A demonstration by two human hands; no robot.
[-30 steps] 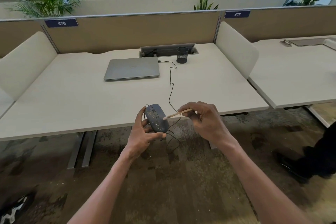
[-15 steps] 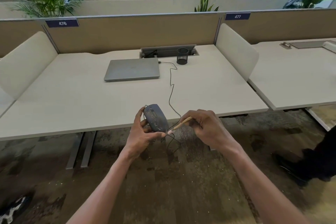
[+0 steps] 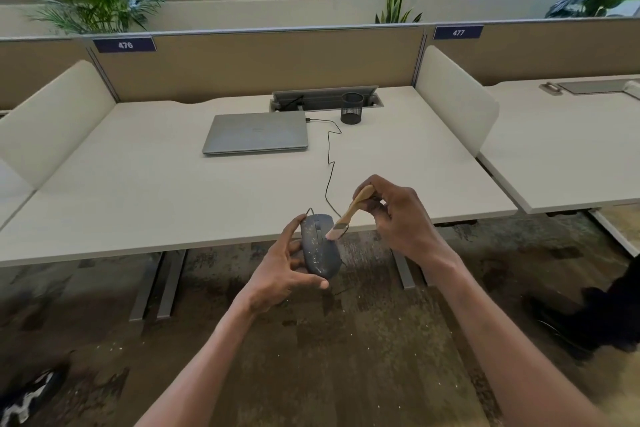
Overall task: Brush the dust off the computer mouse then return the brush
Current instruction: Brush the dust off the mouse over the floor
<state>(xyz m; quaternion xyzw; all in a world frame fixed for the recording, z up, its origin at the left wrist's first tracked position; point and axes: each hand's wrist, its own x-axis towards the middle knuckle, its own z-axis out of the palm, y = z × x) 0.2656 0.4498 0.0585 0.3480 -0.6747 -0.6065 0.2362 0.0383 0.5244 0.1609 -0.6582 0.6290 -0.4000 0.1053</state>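
A dark grey wired computer mouse point(image 3: 319, 248), speckled with pale dust, is held just off the desk's front edge by my left hand point(image 3: 280, 272), thumb under it and fingers along its left side. My right hand point(image 3: 398, 218) grips the wooden handle of a small brush point(image 3: 349, 213). The brush's pale bristles touch the mouse's upper right side. The mouse's black cable point(image 3: 330, 166) runs over the desk to a closed grey laptop point(image 3: 256, 132).
A black mesh pen cup point(image 3: 352, 108) stands right of the laptop by the cable tray. The white desk point(image 3: 138, 191) has low side dividers and a tan back partition. A second desk lies to the right. Dark carpet below.
The brush tip moved from the mouse's lower end up to its upper right side, and the handle now tilts more steeply. The left hand keeps hold of the mouse.
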